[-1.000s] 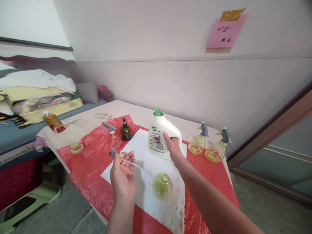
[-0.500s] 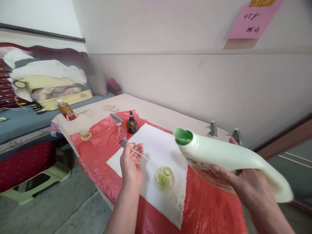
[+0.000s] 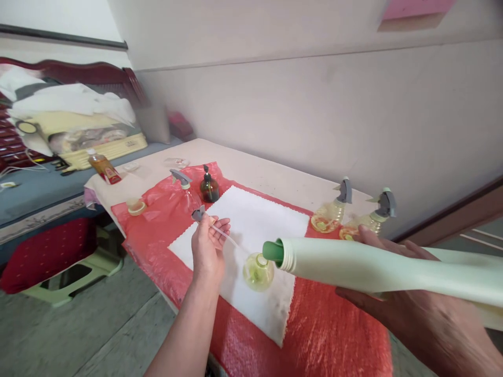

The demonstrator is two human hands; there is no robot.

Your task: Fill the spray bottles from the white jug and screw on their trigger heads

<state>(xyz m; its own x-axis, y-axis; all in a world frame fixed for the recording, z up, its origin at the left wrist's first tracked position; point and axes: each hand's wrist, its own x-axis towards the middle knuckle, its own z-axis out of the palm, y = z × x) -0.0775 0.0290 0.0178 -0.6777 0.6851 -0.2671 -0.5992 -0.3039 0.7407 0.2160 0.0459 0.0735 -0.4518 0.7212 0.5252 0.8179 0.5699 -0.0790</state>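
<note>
My left hand (image 3: 210,235) holds a grey spray nozzle head (image 3: 198,213) by its top, its thin clear dip tube (image 3: 228,236) slanting down to the right. My right hand (image 3: 412,298) grips a large pale green jug (image 3: 353,262) tipped nearly level. The jug's dark green spout (image 3: 272,251) sits just above the mouth of a round yellow-green spray bottle (image 3: 258,275), which stands open on a white cloth (image 3: 255,209). Whether liquid is flowing from the spout I cannot make out.
Red plastic sheeting (image 3: 334,324) covers the table's near part. Two spray bottles, one clear yellowish (image 3: 328,217), stand at the right. A pink spray bottle (image 3: 190,199), brown pump bottle (image 3: 209,188) and small round container (image 3: 136,206) are left. A red-seated stool (image 3: 51,251) stands beside the table.
My right hand has tipped the jug further and brought its spout down and left to the round bottle's mouth. The left hand still holds the nozzle head in about the same place.
</note>
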